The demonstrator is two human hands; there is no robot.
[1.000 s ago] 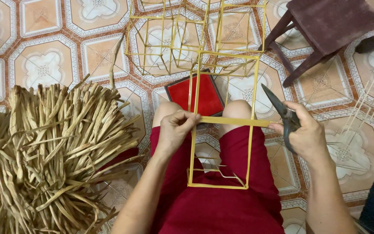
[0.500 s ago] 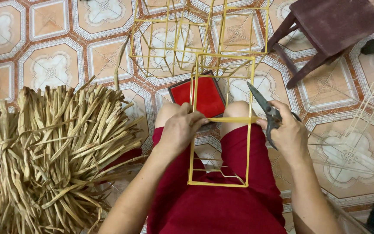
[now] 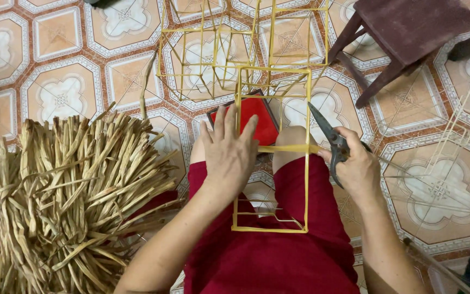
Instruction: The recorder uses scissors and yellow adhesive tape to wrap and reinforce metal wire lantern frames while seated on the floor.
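Observation:
A yellow rectangular frame (image 3: 307, 179) of thin sticks rests on my lap, over red trousers. My left hand (image 3: 228, 155) lies flat with fingers spread on the frame's left side, pressing a pale yellow strip (image 3: 286, 148) that runs across the frame. My right hand (image 3: 357, 166) grips dark scissors (image 3: 327, 136), blades pointing up and left, and pinches the strip's right end at the frame's right edge. A red flat box (image 3: 259, 117) lies on the floor just beyond my knees.
A big bundle of dried straw-coloured strips (image 3: 66, 201) fills the left. Finished yellow stick frames (image 3: 218, 49) stand on the tiled floor ahead. A dark wooden stool (image 3: 403, 32) stands at the top right. More pale frames (image 3: 452, 147) lie at the right.
My left hand has opened from a pinch on the strip to a flat spread palm over it. The right hand with the scissors shifted slightly left, toward the frame's edge.

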